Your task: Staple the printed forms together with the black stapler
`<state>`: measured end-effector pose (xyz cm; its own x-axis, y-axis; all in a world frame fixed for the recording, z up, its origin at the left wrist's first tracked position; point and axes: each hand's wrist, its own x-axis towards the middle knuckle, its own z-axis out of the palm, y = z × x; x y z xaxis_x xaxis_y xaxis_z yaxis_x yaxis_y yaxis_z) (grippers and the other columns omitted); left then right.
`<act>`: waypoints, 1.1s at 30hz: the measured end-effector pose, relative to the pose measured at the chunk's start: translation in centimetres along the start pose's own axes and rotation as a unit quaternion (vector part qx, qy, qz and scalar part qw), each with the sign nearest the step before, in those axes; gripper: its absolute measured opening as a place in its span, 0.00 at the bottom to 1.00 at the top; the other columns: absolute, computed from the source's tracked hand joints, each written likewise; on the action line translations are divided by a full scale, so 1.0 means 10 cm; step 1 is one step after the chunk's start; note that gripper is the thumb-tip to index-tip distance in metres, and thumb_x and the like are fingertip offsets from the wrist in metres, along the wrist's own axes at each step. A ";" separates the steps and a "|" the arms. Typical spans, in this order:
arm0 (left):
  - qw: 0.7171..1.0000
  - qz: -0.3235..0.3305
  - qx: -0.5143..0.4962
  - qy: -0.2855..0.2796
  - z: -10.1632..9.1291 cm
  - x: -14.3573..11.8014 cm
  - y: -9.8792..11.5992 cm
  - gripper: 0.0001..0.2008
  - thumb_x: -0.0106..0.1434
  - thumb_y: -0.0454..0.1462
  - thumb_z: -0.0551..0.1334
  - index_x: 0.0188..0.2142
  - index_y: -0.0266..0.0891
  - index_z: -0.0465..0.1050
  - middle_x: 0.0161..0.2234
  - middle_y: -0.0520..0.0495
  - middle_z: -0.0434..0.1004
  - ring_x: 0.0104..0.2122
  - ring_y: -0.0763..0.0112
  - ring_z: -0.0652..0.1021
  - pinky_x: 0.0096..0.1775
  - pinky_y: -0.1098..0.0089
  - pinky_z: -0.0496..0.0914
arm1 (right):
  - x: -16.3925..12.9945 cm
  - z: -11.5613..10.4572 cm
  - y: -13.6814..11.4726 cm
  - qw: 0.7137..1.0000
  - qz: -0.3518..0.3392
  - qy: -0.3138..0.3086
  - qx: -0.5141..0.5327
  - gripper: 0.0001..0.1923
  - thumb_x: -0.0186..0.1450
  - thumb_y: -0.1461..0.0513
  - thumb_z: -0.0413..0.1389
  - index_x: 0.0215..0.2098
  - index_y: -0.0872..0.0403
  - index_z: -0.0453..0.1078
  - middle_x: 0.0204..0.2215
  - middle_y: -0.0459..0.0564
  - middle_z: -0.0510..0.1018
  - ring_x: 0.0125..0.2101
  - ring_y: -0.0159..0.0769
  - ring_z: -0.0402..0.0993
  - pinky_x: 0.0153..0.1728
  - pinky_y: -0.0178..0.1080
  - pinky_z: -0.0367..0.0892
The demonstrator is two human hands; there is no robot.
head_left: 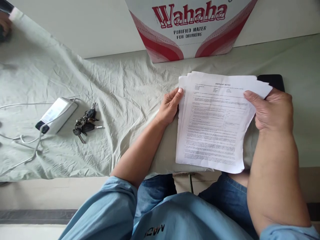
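Observation:
A loose stack of printed paper sheets [212,123], the top one headed "OVERLEAF NOTES", is held up between my two hands over the table's near edge. My left hand [170,106] pinches its upper left side, thumb at the margin. At the upper right corner my right hand [273,106] grips the sheets, thumb on top and fingers behind. The sheets are slightly fanned, so edges show at the left and top right. A black flat object [272,80] lies partly hidden behind my right hand.
A Wahaha water carton [190,36] stands against the wall at the back. On the wrinkled cloth [125,86] to the left lie a bunch of keys [86,123] and a white device [57,115] with a white cable [37,146]. Part of another person's hand [5,25] shows at the far upper left.

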<state>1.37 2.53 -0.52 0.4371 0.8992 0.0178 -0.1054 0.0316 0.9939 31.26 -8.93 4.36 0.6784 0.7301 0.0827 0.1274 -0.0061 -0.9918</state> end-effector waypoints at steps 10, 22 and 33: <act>0.998 0.001 -0.056 0.024 -0.01 0.04 -0.10 0.39 0.73 0.75 0.69 0.51 0.43 0.89 0.53 0.40 0.95 0.68 0.39 0.90 0.62 0.48 0.90 | 0.12 0.10 0.09 0.968 -0.232 0.074 -0.059 0.23 0.63 0.42 0.79 0.37 0.51 0.88 0.29 0.41 0.79 0.29 0.34 0.72 0.39 0.47 0.73; 0.998 0.011 -0.065 -0.007 -0.02 0.04 -0.11 0.35 0.73 0.72 0.72 0.49 0.43 0.88 0.46 0.42 0.94 0.57 0.44 0.93 0.53 0.53 0.89 | 0.07 0.14 0.03 0.970 -0.224 0.064 -0.066 0.17 0.63 0.47 0.78 0.37 0.51 0.88 0.30 0.43 0.84 0.31 0.35 0.74 0.39 0.45 0.68; 0.999 0.030 -0.043 -0.008 -0.02 0.04 -0.10 0.38 0.74 0.75 0.69 0.48 0.43 0.87 0.38 0.46 0.90 0.46 0.55 0.92 0.47 0.59 0.88 | 0.04 0.17 0.05 0.976 -0.206 0.055 -0.055 0.19 0.62 0.46 0.78 0.40 0.49 0.87 0.33 0.43 0.86 0.32 0.37 0.76 0.42 0.48 0.73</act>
<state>1.43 2.95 -1.57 0.4418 0.8936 0.0786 -0.2071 0.0164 0.9782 30.35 -7.45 3.70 0.6256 0.6093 0.4871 0.4782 0.1938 -0.8566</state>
